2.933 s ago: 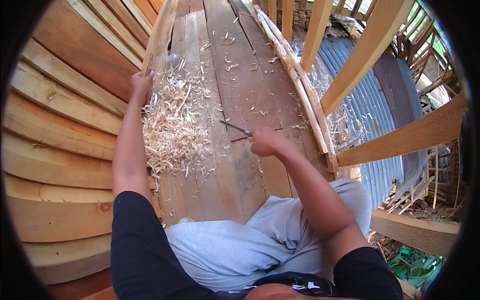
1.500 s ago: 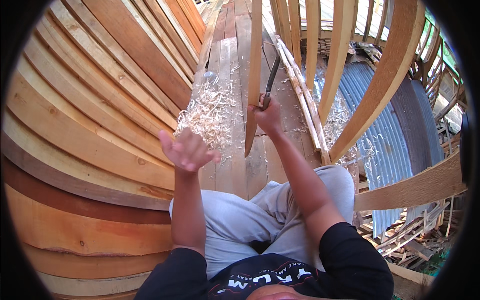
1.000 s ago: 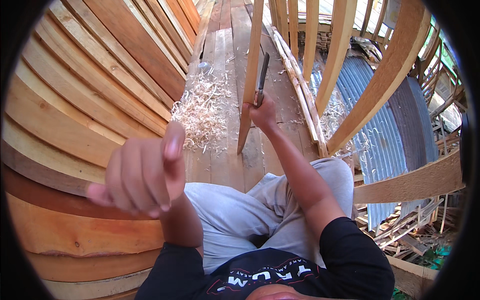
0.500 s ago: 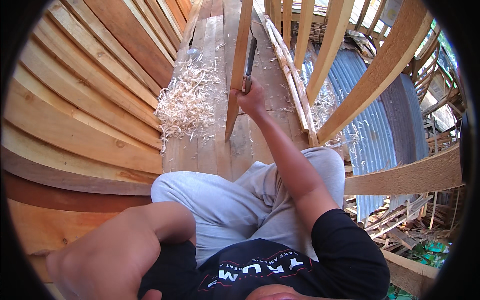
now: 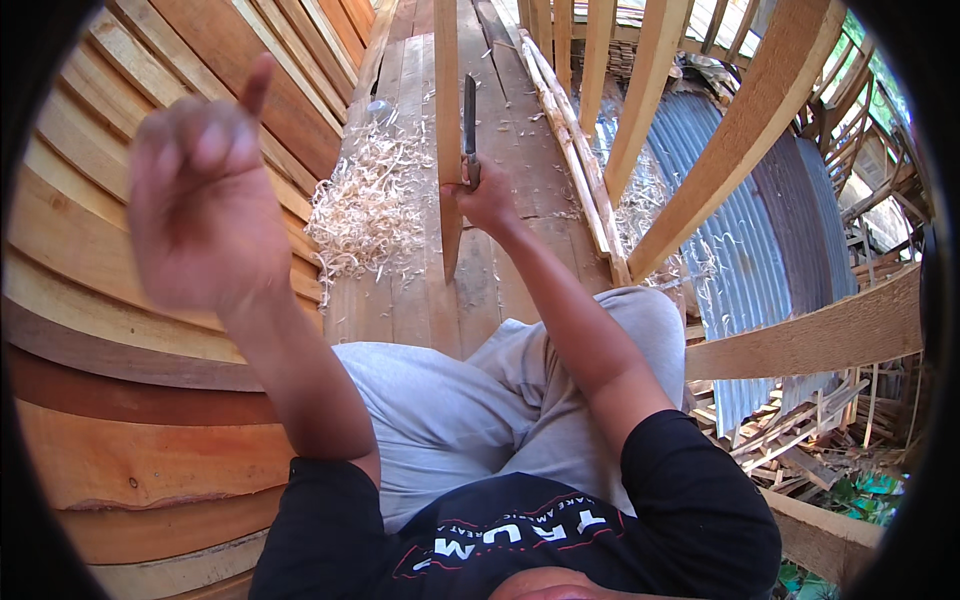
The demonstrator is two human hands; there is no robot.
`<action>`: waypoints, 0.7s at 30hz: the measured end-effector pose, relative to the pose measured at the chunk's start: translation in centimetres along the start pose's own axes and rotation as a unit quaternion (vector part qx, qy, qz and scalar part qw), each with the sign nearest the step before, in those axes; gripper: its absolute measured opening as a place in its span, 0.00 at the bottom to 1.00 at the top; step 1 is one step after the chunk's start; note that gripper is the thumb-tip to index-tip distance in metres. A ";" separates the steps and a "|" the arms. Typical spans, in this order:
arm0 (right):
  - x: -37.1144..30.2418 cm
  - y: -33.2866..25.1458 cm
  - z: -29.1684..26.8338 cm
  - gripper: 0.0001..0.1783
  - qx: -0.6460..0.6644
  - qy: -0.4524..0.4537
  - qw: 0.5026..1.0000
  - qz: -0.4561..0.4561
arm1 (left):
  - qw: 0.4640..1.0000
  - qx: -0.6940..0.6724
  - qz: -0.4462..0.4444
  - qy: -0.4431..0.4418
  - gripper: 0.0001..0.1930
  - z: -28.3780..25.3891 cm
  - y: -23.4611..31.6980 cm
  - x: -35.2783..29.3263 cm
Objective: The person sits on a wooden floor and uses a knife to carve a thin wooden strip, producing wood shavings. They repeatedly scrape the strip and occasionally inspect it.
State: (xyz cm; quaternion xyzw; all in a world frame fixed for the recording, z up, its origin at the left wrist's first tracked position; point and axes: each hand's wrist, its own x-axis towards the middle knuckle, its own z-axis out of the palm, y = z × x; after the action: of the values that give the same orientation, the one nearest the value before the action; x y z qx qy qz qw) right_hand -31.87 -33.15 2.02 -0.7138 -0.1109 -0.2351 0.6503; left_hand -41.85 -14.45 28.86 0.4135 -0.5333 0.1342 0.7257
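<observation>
1. The right hand (image 5: 485, 195) is out ahead of the knees, over the middle of the floor (image 5: 395, 325), with its fingers wrapped tight around the handle of the knife (image 5: 470, 115)
2. The knife's blade points away from the person, alongside the slat (image 5: 448, 110), on the slat's right
3. The slat runs out of view at the top; the right thumb lies across it near its lower end, which tapers to a point; whether that end touches the floor, I cannot tell
4. The left hand (image 5: 205, 205) is raised close to the camera, in front of the boards (image 5: 130, 290); it is blurred, with one digit standing up and the others bent toward the palm, and how firmly they fold I cannot tell
5. Shavings (image 5: 370, 200) lie heaped along the floor's left edge, near the boards, with loose curls scattered toward the middle; a clear round thing (image 5: 379, 110) sits at the heap's far end
6. Two peeled poles (image 5: 570, 150) lie side by side along the floor's right edge, near upright posts (image 5: 645, 95)
7. Beyond that edge are corrugated sheets (image 5: 730, 230) and, nearer the person, scrap wood (image 5: 800, 430)
8. The person sits with legs folded, in grey trousers (image 5: 440, 400) and a black shirt (image 5: 700, 490)
</observation>
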 end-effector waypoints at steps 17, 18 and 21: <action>0.1 -4.9 -0.1 0.20 -0.022 -0.243 0.969 -0.039 | 0.931 0.323 -0.122 0.118 0.39 -5.6 0.9 11.0; 0.0 -4.8 0.1 0.20 -0.013 -0.253 0.967 -0.034 | 0.934 0.305 -0.121 0.141 0.39 -5.2 1.3 11.3; -0.2 -6.4 -0.1 0.18 -0.022 -0.289 0.957 -0.036 | 0.929 0.281 -0.120 0.208 0.32 -4.8 3.4 11.2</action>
State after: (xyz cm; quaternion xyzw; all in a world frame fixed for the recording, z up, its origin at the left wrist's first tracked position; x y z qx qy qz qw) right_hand -35.02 -32.43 7.50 -0.7607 -0.3144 -0.0448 0.5661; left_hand -36.41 -11.57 39.87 0.6242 -0.2574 0.2735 0.6850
